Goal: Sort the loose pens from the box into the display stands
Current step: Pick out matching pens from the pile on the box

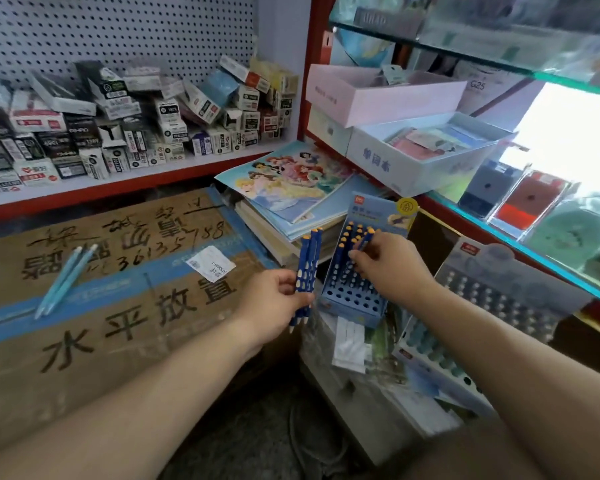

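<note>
Item: dark blue pens point(308, 268), blue display stand point(352, 299).
left hand point(278, 301) grips the pen bundle beside the stand; right hand point(390, 270) pinches a single pen point(367, 238) over its upper rows. Two pale pens point(66, 276) lie on a cardboard box point(118, 344).

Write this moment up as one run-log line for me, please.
left hand: holds dark blue pens | right hand: pinches single pen at display stand | stand front holes: empty | light blue pens: on cardboard box

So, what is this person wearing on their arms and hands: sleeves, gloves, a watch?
Nothing that shows. The left hand and right hand are bare, with no gloves, and no watch or bracelet at the wrists. No sleeve appears anywhere up the arms.
</note>
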A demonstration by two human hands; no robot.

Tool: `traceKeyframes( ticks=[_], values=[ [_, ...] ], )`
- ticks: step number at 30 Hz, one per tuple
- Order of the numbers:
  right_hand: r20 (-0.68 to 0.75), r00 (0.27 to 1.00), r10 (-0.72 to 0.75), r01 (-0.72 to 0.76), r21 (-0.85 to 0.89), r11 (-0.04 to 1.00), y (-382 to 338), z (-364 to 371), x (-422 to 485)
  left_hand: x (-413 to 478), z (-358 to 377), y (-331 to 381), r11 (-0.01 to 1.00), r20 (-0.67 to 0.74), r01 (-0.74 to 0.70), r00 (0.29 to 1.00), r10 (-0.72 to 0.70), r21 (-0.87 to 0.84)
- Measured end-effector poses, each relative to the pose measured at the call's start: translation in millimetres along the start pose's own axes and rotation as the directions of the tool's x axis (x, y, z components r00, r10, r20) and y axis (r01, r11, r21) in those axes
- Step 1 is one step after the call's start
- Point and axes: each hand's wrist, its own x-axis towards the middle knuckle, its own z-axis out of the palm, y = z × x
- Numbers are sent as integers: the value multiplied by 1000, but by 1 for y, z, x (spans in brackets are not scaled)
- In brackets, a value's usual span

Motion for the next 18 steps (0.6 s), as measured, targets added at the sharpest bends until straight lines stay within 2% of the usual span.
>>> traceKeyframes(
  ticks=[6, 13, 18],
  values=[
    [14, 1000, 2, 0, -95, 995, 10, 10, 7, 10, -3, -8, 999, -24, 3, 1000, -2, 32],
    [43, 999, 21, -18, -71, 997, 15, 15, 12, 16, -4, -13, 1000, -3, 16, 1000, -16, 20],
    [64, 998, 27, -19, -124, 992, 13, 21, 13, 21, -4, -15, 1000, -19, 13, 1000, -13, 13]
  ],
)
